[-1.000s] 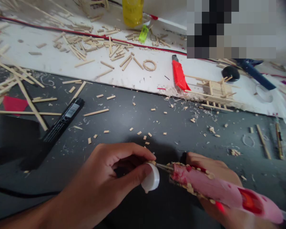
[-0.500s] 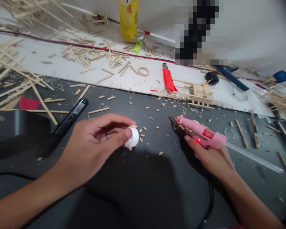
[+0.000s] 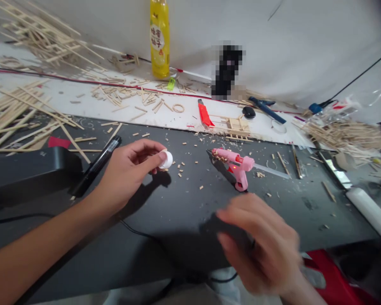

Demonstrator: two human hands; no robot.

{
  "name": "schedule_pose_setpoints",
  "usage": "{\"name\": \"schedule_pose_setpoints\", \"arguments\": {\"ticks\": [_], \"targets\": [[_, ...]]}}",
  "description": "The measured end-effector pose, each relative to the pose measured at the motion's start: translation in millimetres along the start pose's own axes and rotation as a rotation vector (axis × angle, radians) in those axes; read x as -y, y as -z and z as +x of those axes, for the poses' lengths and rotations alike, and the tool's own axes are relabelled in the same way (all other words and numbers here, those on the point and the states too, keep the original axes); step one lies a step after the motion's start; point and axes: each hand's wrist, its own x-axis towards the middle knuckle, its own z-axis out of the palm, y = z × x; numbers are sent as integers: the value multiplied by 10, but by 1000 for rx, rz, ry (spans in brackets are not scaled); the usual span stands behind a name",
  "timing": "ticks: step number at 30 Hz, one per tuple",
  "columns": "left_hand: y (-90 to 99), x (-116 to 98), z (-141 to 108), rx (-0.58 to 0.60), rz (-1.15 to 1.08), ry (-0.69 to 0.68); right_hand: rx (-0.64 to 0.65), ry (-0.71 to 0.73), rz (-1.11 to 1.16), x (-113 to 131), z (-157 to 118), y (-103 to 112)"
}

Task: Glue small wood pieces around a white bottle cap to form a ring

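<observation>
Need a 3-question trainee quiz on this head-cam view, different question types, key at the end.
1. Multiple choice: what does the left hand hold?
a) a black marker
b) a white round piece
c) a red cutter
2. True or false: the right hand is gripping the pink glue gun.
3. Fill in: the yellow bottle by the wall stands ____, not tipped over.

Key:
1. b, pinched between thumb and fingers.
2. False; the gun rests on the dark table, and that hand is blurred on the near side of it.
3. upright.
</observation>
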Motion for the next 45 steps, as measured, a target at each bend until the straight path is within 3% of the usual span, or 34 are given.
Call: {"name": "schedule_pose_setpoints", "arguments": {"ticks": [3, 5, 11, 19, 25, 29, 37, 45], "targets": [[2, -11, -12, 42, 15, -17, 262, -82, -163, -73, 209, -59], [6, -30, -26, 63, 21, -29, 322, -155, -224, -202, 311, -107], [-6, -63, -61, 105, 24, -51, 280, -183, -154, -446, 297, -277], [14, -60, -79, 130, 101, -110, 228, -177, -30, -344, 421, -271], [15, -76, -133, 117, 189, -164, 70, -304, 373, -282, 728, -353], [16, -115, -178, 91, 216, -201, -56, -408, 614, -330, 779, -464], [3, -103, -282, 171, 456, -274, -84, -641, 1217, -293, 638, -549], [-24, -115, -295, 163, 568, -367, -9, -833, 1403, -292, 597, -550]]}}
